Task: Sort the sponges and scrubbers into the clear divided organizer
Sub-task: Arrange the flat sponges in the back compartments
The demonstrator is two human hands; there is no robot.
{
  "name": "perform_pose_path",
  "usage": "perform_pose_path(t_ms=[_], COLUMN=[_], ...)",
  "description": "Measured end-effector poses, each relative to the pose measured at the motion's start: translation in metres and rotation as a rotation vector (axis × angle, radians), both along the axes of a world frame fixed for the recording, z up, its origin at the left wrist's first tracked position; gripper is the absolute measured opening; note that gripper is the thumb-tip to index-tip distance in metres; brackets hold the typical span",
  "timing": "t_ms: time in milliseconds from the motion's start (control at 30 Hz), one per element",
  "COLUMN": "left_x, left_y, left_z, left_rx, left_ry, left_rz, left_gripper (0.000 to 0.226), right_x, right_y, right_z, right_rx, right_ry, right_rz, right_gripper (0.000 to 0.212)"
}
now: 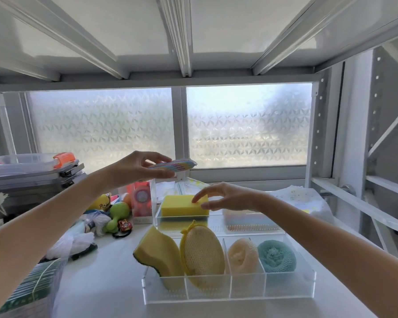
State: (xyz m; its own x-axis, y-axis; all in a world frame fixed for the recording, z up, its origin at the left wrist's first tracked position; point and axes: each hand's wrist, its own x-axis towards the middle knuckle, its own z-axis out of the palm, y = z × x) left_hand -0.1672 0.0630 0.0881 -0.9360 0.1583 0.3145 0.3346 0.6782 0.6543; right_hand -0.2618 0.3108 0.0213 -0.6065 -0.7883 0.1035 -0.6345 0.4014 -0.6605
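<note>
1. Two bare hands raised over a white shelf (pixel 106 267), behind a clear divided organizer (pixel 228 288)
2. Left hand (pixel 136 167) pinching a flat rainbow-striped scrubber (pixel 174 164) between thumb and fingertips, held in the air
3. Right hand (pixel 228 198) spread loose, fingertips (pixel 197 199) touching a yellow block sponge (pixel 184 205) in a clear tray (pixel 182 220)
4. Below the fingers, in the organizer: curved yellow sponge (pixel 157 251), yellow mesh scrubber (pixel 202 253), peach puff (pixel 241 255), teal puff (pixel 276 255)

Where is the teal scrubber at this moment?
In the head view, the teal scrubber sits in the rightmost front compartment of the clear divided organizer, right of the peach scrubber in the next compartment.
</note>
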Motion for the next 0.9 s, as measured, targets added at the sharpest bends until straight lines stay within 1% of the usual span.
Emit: perform_pose_path(t_ms=[67,133,200,267,333,433,533,600,733,800,900], left_x=[-0.004,-0.011,-0.018,-0.028,-0.039,-0.056,-0.069,-0.075,-0.083,-0.085,-0.085], left_y=[0.004,0.012,0.026,0.044,0.065,0.094,0.124,0.141,0.156,0.157,0.162], left_z=[-0.002,-0.003,-0.004,-0.004,-0.005,-0.014,-0.031,-0.04,-0.058,-0.069,-0.078], left_rx=[-0.019,-0.037,-0.06,-0.102,-0.156,-0.228,-0.277,-0.316,-0.338,-0.371,-0.508], left_ry=[-0.022,-0.038,-0.053,-0.078,-0.099,-0.134,-0.179,-0.212,-0.198,-0.173,-0.173], left_rz=[-0.014,-0.02,-0.037,-0.063,-0.091,-0.118,-0.155,-0.184,-0.205,-0.193,-0.152], left_gripper=[0.076,0.081,0.072,0.06,0.056,0.064,0.081,0.084,0.057,0.051,0.052], right_x=[-0.002,-0.005,-0.007,-0.009,-0.009,-0.007,-0.002,0.002,0.007,0.008,0.008], right_y=[0.01,0.03,0.059,0.089,0.115,0.142,0.165,0.178,0.194,0.197,0.2], right_z=[0.004,0.011,0.019,0.025,0.03,0.035,0.042,0.044,0.039,0.034,0.028], right_rx=[0.046,0.069,0.092,0.163,0.237,0.309,0.339,0.356,0.379,0.383,0.402], right_ry=[0.004,0.078,0.137,0.195,0.242,0.275,0.312,0.329,0.34,0.339,0.329], right_rz=[0.0,-0.056,-0.144,-0.225,-0.282,-0.334,-0.374,-0.392,-0.432,-0.434,-0.45], right_gripper=[0.035,0.035,0.032,0.027,0.021,0.018,0.017,0.016,0.014,0.013,0.011])
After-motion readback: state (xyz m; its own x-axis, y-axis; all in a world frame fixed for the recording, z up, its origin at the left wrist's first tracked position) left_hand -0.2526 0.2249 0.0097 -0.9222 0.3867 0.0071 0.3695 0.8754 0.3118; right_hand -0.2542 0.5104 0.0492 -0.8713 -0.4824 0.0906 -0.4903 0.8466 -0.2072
